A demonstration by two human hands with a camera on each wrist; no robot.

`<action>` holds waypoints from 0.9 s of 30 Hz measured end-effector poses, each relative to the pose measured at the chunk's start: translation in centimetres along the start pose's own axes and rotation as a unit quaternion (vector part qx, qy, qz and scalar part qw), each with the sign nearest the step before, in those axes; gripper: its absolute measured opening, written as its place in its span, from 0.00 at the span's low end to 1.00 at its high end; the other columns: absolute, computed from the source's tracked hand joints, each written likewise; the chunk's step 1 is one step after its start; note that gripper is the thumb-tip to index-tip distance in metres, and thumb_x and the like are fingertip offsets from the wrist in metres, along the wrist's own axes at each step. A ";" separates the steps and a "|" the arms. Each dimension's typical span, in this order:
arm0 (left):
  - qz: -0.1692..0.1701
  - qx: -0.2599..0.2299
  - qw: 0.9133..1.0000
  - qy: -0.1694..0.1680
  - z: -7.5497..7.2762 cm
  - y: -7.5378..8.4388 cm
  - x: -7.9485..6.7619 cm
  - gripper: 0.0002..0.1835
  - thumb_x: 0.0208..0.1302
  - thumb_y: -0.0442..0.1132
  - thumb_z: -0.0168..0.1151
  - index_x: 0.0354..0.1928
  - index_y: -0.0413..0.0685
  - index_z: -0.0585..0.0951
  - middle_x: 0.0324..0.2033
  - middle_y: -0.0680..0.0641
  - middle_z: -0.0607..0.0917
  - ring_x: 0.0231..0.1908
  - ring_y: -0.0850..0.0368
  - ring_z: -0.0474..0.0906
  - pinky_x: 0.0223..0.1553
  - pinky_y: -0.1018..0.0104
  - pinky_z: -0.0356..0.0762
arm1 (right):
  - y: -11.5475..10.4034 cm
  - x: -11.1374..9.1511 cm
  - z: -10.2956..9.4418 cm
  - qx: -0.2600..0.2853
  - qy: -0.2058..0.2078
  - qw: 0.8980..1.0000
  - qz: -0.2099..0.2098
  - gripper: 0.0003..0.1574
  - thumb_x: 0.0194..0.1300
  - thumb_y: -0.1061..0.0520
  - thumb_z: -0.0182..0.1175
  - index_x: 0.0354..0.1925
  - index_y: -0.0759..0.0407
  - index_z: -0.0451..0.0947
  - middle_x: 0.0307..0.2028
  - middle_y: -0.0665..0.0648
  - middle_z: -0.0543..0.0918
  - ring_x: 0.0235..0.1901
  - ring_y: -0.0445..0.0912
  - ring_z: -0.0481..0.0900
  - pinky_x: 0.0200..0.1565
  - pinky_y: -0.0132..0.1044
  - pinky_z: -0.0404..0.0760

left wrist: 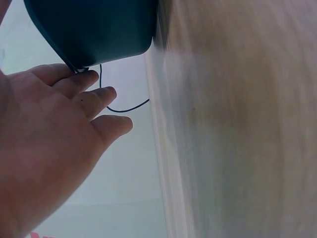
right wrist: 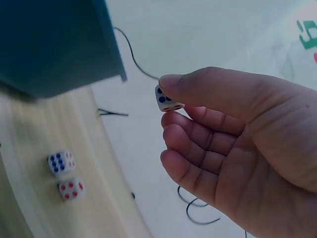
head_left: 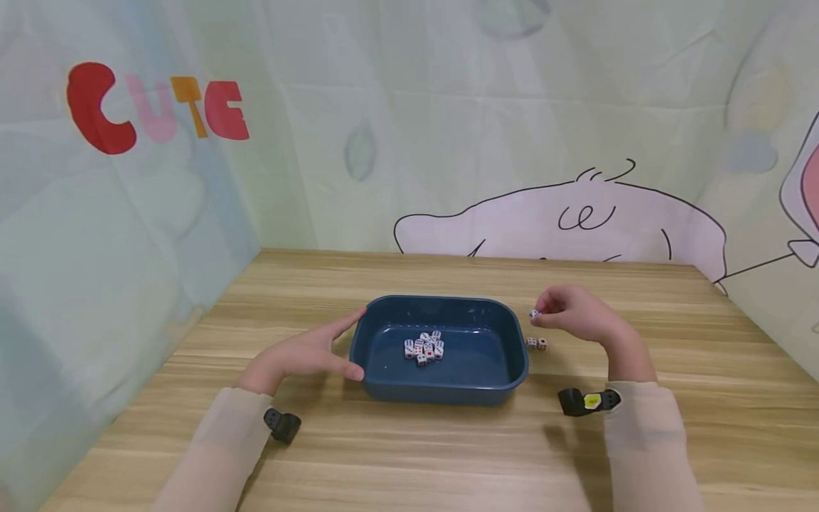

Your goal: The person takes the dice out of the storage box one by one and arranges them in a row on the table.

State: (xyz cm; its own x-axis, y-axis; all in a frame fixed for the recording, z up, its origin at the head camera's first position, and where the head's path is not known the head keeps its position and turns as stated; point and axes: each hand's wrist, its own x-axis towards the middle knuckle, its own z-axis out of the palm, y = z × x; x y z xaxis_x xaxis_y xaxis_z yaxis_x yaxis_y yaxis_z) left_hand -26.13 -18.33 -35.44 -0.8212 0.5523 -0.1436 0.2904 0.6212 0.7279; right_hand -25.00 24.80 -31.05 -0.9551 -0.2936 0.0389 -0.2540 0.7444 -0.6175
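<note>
A dark blue rectangular tray (head_left: 448, 393) stands on the table with a small heap of white dice (head_left: 427, 348) on its floor, left of centre. My left hand (head_left: 310, 353) lies along the tray's left end, thumb and fingers spread straight at the rim; in the left wrist view its fingers (left wrist: 99, 101) reach beside the tray wall (left wrist: 99, 39). To the right of the tray, my right hand (head_left: 576, 313) pinches one die (right wrist: 167, 99) between thumb and fingers, raised off the table. Below it, two more dice (right wrist: 66, 174) sit side by side by the tray's right wall.
The wooden table (head_left: 397, 455) runs back to a printed cloth wall (head_left: 441, 163) with cartoon drawings. Another cloth side (head_left: 128, 249) rises on the left. Each wrist wears a black camera, such as the right one (head_left: 585, 402).
</note>
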 end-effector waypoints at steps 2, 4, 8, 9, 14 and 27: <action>-0.003 -0.003 1.000 0.000 0.0 0.0 0.0 0.61 0.48 0.55 0.74 0.77 0.56 0.45 0.75 0.41 0.48 0.73 0.39 0.43 0.68 0.35 0.47 | 0.5 -0.1 -0.1 0.001 -0.003 1.000 0.006 0.11 0.61 0.56 0.64 0.36 0.64 0.77 0.33 0.55 0.80 0.35 0.46 0.74 0.38 0.38 0.74; -0.002 -0.002 1.000 -0.001 0.0 0.0 0.0 0.61 0.48 0.55 0.74 0.77 0.56 0.45 0.75 0.41 0.48 0.73 0.38 0.43 0.68 0.35 0.47 | 1.0 -0.2 -0.1 0.003 -0.005 1.000 0.014 0.12 0.62 0.55 0.64 0.36 0.64 0.77 0.34 0.55 0.80 0.36 0.46 0.74 0.38 0.38 0.74; -0.004 -0.001 1.000 0.000 0.0 0.1 0.0 0.61 0.48 0.55 0.74 0.77 0.56 0.45 0.75 0.41 0.48 0.73 0.38 0.43 0.68 0.35 0.47 | 2.0 -0.2 -0.1 0.011 -0.013 0.999 0.035 0.13 0.62 0.54 0.64 0.37 0.64 0.76 0.35 0.55 0.80 0.36 0.47 0.74 0.38 0.37 0.73; -0.003 -0.001 1.000 -0.001 0.0 0.1 0.0 0.61 0.48 0.55 0.74 0.77 0.55 0.45 0.75 0.40 0.48 0.73 0.38 0.43 0.68 0.35 0.47 | 2.2 -0.2 -0.1 0.013 -0.014 0.999 0.038 0.13 0.62 0.54 0.64 0.37 0.64 0.76 0.35 0.55 0.80 0.36 0.47 0.74 0.38 0.37 0.74; -0.002 -0.003 1.000 -0.001 0.0 0.3 -0.1 0.61 0.48 0.55 0.74 0.77 0.55 0.45 0.75 0.40 0.49 0.73 0.38 0.44 0.67 0.34 0.48 | 3.0 -0.2 0.2 0.021 -0.020 0.999 0.046 0.14 0.62 0.54 0.64 0.37 0.65 0.76 0.33 0.54 0.80 0.34 0.45 0.74 0.37 0.37 0.75; -0.001 0.000 1.000 0.001 0.0 0.1 0.0 0.61 0.48 0.55 0.75 0.77 0.54 0.45 0.75 0.40 0.49 0.73 0.38 0.43 0.68 0.35 0.47 | 4.9 -0.4 0.9 0.039 -0.036 0.996 0.075 0.12 0.61 0.57 0.64 0.36 0.66 0.76 0.32 0.53 0.78 0.34 0.45 0.72 0.37 0.36 0.73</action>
State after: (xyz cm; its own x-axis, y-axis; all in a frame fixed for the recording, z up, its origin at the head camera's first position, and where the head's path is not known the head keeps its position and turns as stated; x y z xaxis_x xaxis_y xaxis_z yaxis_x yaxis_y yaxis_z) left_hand -26.12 -18.27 -35.38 -0.8231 0.5493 -0.1441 0.2878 0.6222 0.7281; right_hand -25.77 28.06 -34.79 -0.9673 -0.2271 -0.1132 -0.0941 0.7354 -0.6710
